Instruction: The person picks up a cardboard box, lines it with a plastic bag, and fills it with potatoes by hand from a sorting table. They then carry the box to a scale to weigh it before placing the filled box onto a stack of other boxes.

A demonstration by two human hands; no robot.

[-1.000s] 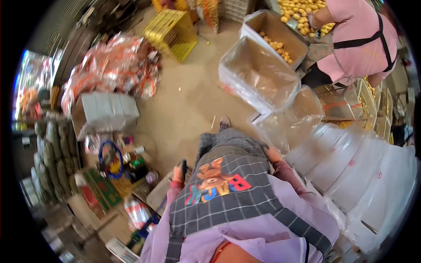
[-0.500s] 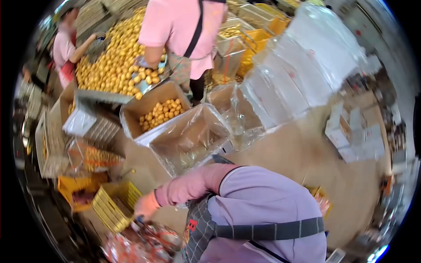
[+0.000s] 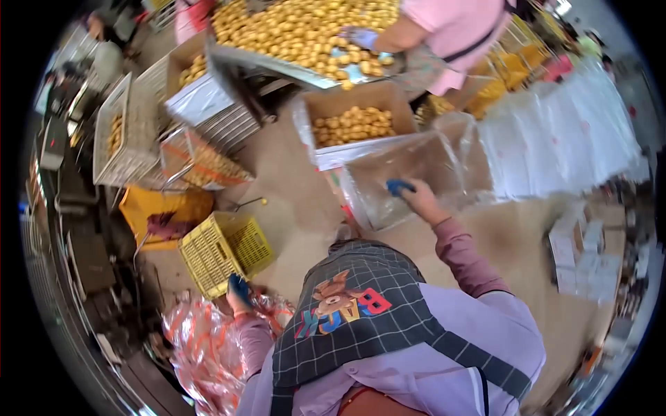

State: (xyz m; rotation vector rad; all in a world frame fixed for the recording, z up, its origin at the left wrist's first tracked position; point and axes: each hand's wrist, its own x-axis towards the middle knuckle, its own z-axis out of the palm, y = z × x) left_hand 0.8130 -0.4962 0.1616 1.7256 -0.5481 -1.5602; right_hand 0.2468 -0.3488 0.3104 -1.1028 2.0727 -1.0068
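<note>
While the left hand (image 3: 239, 292) rests on net bags (image 3: 201, 340), the right hand (image 3: 417, 197) touches the lined carton (image 3: 362, 202) rim; grips unclear; its liner (image 3: 427, 165) probably needs gentle pinching.

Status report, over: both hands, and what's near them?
Right hand at the rim of the plastic-lined box. Left hand on the heap of orange net bags, beside the yellow crate. Grip on either unclear.

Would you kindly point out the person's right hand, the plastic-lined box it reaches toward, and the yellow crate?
right hand (image 3: 414, 195), head view, back of the hand.
plastic-lined box (image 3: 420, 161), head view, clear liner on its far wall.
yellow crate (image 3: 210, 259), head view, its slatted side wall.
</note>
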